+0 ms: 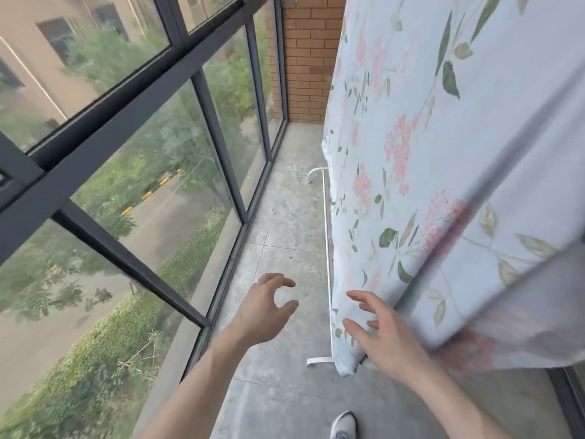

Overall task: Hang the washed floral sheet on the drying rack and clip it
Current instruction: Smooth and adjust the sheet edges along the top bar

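Showing, head view: a narrow balcony floor (285, 217) between a glazed window wall (142, 153) and the hanging laundry.
Floral sheet (443, 153): draped over the drying rack, falling to just above the floor; its lower corner hangs just beyond the right fingertips.
Drying rack (327, 248): only a white base rail and feet show, between the two hands and beyond them; the top bar is out of view.
Left hand (267, 307): fingers loosely curled and spread, holding nothing, apart from the cloth.
Right hand (383, 331): fingers splayed, holding nothing, against or just short of the sheet's edge; contact cannot be told.
Clips: none visible.
Risk, slippage: the sheet appears unclipped, so a tug at the corner nearest the right fingers could drag it off the bar.
Risk, soiling: the low corner may brush the floor.
Risk, footing: a shoe (343, 424) stands near the rack's foot; a kick could shift it.
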Demonstrator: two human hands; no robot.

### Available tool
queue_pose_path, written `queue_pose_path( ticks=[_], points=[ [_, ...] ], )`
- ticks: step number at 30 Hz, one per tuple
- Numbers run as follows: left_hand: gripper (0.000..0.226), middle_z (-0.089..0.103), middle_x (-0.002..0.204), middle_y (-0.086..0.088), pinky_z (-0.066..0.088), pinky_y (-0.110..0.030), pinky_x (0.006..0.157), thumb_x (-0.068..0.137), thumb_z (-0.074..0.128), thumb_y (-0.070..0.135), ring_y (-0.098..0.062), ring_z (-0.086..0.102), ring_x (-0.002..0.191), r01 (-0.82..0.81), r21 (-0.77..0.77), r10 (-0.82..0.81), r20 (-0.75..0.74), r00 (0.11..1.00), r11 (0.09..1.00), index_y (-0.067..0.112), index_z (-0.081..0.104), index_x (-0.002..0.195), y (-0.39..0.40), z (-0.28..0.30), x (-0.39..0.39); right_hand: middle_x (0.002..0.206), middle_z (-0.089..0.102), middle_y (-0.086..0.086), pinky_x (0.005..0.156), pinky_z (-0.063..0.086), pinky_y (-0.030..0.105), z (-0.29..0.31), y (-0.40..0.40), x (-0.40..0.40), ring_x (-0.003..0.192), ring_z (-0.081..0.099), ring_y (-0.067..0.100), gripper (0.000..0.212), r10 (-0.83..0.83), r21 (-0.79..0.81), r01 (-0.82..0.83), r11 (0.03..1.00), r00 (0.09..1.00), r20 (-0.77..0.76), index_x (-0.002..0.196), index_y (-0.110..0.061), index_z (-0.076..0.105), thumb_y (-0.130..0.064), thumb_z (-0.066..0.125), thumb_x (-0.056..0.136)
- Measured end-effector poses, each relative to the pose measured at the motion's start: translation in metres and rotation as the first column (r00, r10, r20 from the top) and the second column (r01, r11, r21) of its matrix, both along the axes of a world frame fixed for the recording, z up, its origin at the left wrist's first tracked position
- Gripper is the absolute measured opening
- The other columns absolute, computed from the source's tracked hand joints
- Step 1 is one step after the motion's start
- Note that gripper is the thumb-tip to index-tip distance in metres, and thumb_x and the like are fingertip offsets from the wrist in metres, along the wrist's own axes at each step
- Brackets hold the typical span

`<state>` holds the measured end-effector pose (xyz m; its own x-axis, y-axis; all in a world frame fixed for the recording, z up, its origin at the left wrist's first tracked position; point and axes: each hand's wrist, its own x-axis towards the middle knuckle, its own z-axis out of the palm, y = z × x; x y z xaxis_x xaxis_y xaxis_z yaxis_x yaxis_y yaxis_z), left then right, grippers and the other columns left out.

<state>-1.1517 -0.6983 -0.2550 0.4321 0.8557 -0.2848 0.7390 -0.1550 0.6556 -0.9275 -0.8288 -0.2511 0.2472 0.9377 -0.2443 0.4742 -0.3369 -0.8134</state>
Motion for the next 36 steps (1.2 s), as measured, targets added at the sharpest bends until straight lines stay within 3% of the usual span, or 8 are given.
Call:
queue_pose_path(
  ticks=[6,10,15,20,24,26,31,36],
  points=[
    [0.031,0.044,0.143,0.022,0.038,-0.024,0.104,0.096,0.066,0.037,-0.001,0.047,0.13,-0.009,0.02,0.007,0.099,0.995,1.0,0.037,0.063,0.126,-0.031,0.009,-0.007,0.133,0.059,-0.027,0.093,0.047,0.011,0.015,-0.036,0.005,0.125,0.054,-0.007,0.038,-0.067,0.079,0.069,0.995,0.998,-0.018,0.127,-0.04,0.059,-0.027,0.073,0.094],
    [0.027,0.048,0.143,0.023,0.041,-0.026,0.107,0.095,0.067,0.037,0.001,0.049,0.128,-0.018,0.005,0.017,0.159,0.987,1.0,0.039,0.065,0.122,-0.061,0.009,-0.003,0.127,0.064,-0.028,0.097,0.053,0.024,0.031,-0.056,0.012,0.12,0.057,-0.007,0.035,-0.081,0.132,0.083,0.988,0.996,-0.021,0.123,-0.039,0.063,-0.023,0.074,0.093],
    [0.023,0.051,0.138,0.029,0.042,-0.028,0.108,0.095,0.067,0.036,0.005,0.05,0.125,-0.058,0.038,0.049,0.216,0.975,0.998,0.043,0.066,0.118,-0.089,0.032,-0.003,0.128,0.062,-0.032,0.096,0.055,0.028,0.059,-0.069,0.015,0.119,0.058,-0.007,0.034,0.02,0.186,-0.017,0.982,1.0,-0.013,0.123,-0.042,0.062,-0.025,0.072,0.095],
    [0.02,0.061,0.127,0.026,0.044,-0.018,0.097,0.097,0.067,0.03,0.007,0.056,0.118,-0.163,0.108,0.128,0.275,0.953,0.981,0.04,0.068,0.115,-0.104,0.072,0.012,0.123,0.059,-0.038,0.093,0.051,0.017,0.093,-0.068,0.029,0.116,0.059,-0.008,0.035,0.181,0.248,-0.186,0.951,0.983,0.043,0.123,-0.049,0.059,-0.031,0.072,0.095],
    [0.018,0.067,0.115,0.027,0.046,-0.016,0.093,0.098,0.068,0.029,0.011,0.06,0.11,-0.266,0.136,0.211,0.324,0.922,0.954,0.039,0.07,0.113,-0.13,0.101,0.043,0.121,0.054,-0.045,0.085,0.044,0.005,0.132,-0.077,0.057,0.112,0.058,-0.012,0.038,0.32,0.364,-0.327,0.872,0.944,0.082,0.122,-0.049,0.059,-0.028,0.073,0.094],
    [0.017,0.067,0.109,0.033,0.046,-0.013,0.089,0.098,0.068,0.029,0.012,0.061,0.107,-0.318,0.15,0.251,0.349,0.903,0.936,0.039,0.071,0.112,-0.146,0.112,0.063,0.12,0.058,-0.04,0.085,0.044,0.003,0.151,-0.086,0.075,0.113,0.059,-0.01,0.039,0.387,0.419,-0.4,0.815,0.914,0.119,0.122,-0.049,0.06,-0.027,0.074,0.093],
    [0.018,0.067,0.104,0.029,0.044,-0.003,0.081,0.097,0.07,0.027,0.01,0.063,0.101,-0.391,0.226,0.29,0.375,0.88,0.892,0.037,0.071,0.111,-0.178,0.134,0.121,0.113,0.069,-0.02,0.081,0.052,0.012,0.192,-0.1,0.128,0.105,0.069,0.005,0.037,0.46,0.591,-0.453,0.668,0.875,0.151,0.118,-0.039,0.068,-0.018,0.077,0.089],
    [0.019,0.068,0.107,0.025,0.049,-0.009,0.081,0.096,0.069,0.026,0.007,0.064,0.096,-0.407,0.265,0.309,0.344,0.887,0.874,0.036,0.07,0.112,-0.192,0.148,0.159,0.115,0.068,-0.015,0.071,0.057,0.031,0.214,-0.085,0.18,0.094,0.07,0.015,0.035,0.3,0.75,-0.346,0.564,0.932,0.204,0.113,-0.027,0.069,-0.007,0.079,0.086]
  ],
)
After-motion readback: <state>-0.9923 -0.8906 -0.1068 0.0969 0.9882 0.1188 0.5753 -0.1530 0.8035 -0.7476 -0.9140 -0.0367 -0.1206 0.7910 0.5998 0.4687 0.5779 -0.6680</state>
